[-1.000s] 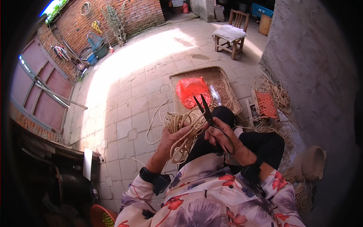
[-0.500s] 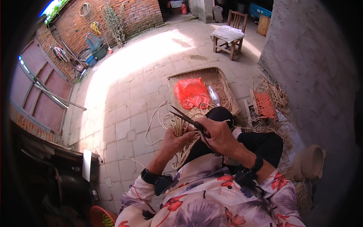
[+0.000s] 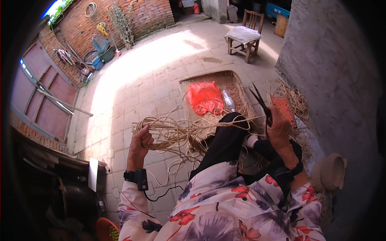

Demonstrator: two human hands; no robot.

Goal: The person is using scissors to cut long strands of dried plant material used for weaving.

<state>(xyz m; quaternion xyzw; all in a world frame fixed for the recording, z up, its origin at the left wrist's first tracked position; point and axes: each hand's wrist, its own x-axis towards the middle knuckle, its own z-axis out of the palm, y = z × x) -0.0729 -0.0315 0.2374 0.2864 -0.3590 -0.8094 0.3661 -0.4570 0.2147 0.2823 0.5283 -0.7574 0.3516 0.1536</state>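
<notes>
Straw-coloured rope (image 3: pixel 171 134) spans the head view in a loose, looped bundle just on the person's side of the woven tray (image 3: pixel 232 73), its long axis running left to right past the tray's near edge. Left of the tray, the left hand (image 3: pixel 139 141) has its fingers curled closed around the bundle's thick end. Right of the tray, the right hand (image 3: pixel 279 126) is wrapped around dark scissors (image 3: pixel 261 99), whose slightly parted blades point up and away from the person. Most of the loops lie nearer the left hand; rightward they thin to a strand or two, reaching the right hand near the scissors, though whether its fingers pinch them I cannot tell. Inside the tray sit a red plastic bag (image 3: pixel 204 97) and a clear bottle (image 3: pixel 228 100); right of it lies an orange woven piece (image 3: pixel 282 108).
</notes>
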